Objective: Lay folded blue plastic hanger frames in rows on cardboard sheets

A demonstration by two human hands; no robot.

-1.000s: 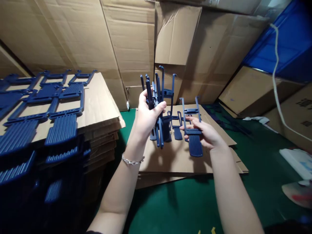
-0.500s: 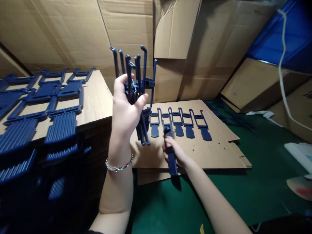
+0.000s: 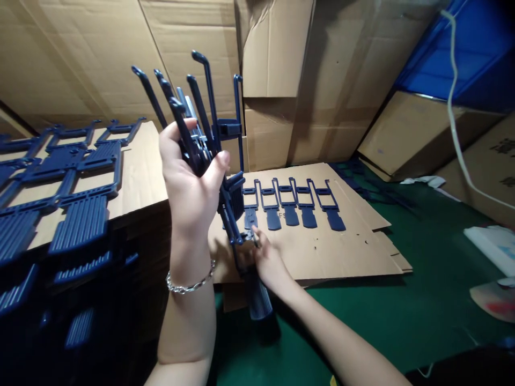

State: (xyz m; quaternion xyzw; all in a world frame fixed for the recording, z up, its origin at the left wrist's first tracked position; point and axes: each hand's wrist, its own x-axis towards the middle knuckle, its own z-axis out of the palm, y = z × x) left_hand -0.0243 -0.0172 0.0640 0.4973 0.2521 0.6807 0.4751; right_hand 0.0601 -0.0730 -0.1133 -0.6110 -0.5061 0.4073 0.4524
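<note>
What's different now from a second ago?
The left hand has moved left and up with its bundle. The right hand has swung left and nearer the person, bringing its single frame close to the bundle's lower end; blur hides whether they touch. No release is visible. The frames on the left stack stayed put.

Workshop: cardboard boxes (image 3: pixel 277 53), rowed plastic frames (image 3: pixel 291 216)
</note>
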